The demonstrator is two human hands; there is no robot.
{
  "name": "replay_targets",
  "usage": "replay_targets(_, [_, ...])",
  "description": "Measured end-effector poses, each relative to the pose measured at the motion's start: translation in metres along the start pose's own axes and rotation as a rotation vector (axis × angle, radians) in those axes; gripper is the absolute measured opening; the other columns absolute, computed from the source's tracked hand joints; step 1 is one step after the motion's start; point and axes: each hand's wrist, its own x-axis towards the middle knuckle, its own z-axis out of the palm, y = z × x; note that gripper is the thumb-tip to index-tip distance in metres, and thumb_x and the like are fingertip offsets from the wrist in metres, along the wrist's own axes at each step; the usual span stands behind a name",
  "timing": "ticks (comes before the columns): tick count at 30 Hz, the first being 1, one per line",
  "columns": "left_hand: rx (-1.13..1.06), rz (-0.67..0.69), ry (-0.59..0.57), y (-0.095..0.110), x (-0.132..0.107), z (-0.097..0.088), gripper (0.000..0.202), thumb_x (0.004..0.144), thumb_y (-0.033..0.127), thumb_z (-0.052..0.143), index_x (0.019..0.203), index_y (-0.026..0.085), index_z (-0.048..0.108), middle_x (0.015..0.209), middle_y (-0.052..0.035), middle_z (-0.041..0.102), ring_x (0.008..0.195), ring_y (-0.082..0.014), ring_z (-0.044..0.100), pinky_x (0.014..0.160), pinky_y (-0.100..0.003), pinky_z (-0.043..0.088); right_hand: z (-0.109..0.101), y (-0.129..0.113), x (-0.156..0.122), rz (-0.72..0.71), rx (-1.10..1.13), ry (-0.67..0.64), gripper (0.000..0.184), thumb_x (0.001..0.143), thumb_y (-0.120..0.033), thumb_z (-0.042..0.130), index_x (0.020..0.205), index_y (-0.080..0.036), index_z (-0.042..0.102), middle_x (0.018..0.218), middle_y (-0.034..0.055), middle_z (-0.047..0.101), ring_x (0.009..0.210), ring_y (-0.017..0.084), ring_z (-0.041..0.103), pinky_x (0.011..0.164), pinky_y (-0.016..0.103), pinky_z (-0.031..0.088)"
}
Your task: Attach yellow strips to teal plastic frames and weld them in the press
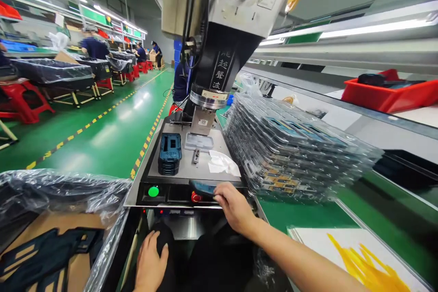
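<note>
- Green factory floor [109,146] with striped tape [70,137], left of the grey work plate [191,173]
- Right hand [234,205]: I pinch one end of a dark blue plastic piece [203,188] between thumb and fingers, partly over the red button [195,197]
- Left hand [150,258]: my fingers rest loosely spread on my knee [166,233]
- Stack of similar pieces [169,153]: stands on the plate, left of a white sheet [222,164]
- Clear trays [297,150]: piled to the right
</note>
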Motion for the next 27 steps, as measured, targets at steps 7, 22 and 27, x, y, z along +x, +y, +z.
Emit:
replay_targets(7, [-0.693, -0.161, -0.219, 0.076, -0.027, -0.061, 0.058, 0.082, 0.058, 0.052, 0.122, 0.016, 0.052, 0.120, -0.0136, 0.063, 0.114, -0.0248, 0.057, 0.103, -0.039, 0.040, 0.030, -0.007, -0.075, 0.925, 0.765, -0.455, 0.054, 0.070, -0.069, 0.063, 0.065, -0.017, 0.048, 0.055, -0.0051, 0.045, 0.051, 0.008, 0.039, 0.050, 0.021, 0.034])
replay_targets(22, [-0.956, -0.457, -0.480, 0.122, -0.063, -0.083, 0.043, 0.076, 0.048, 0.070, 0.105, 0.016, 0.064, 0.089, -0.0036, 0.069, 0.068, -0.0113, 0.058, 0.064, -0.024, 0.046, 0.047, 0.001, -0.097, 1.010, 1.115, -0.512, 0.048, 0.060, -0.053, 0.080, 0.083, -0.013, 0.069, 0.072, -0.0003, 0.065, 0.062, 0.010, 0.055, 0.062, 0.024, 0.044])
replay_targets(27, [-0.967, -0.552, -0.468, 0.121, -0.067, -0.087, 0.048, 0.070, 0.050, 0.074, 0.101, 0.017, 0.062, 0.084, -0.0028, 0.068, 0.069, -0.0140, 0.063, 0.058, -0.024, 0.046, 0.050, 0.002, -0.097, 1.024, 1.105, -0.513, 0.043, 0.063, -0.047, 0.080, 0.087, -0.013, 0.071, 0.075, 0.0004, 0.066, 0.065, 0.010, 0.055, 0.065, 0.024, 0.044])
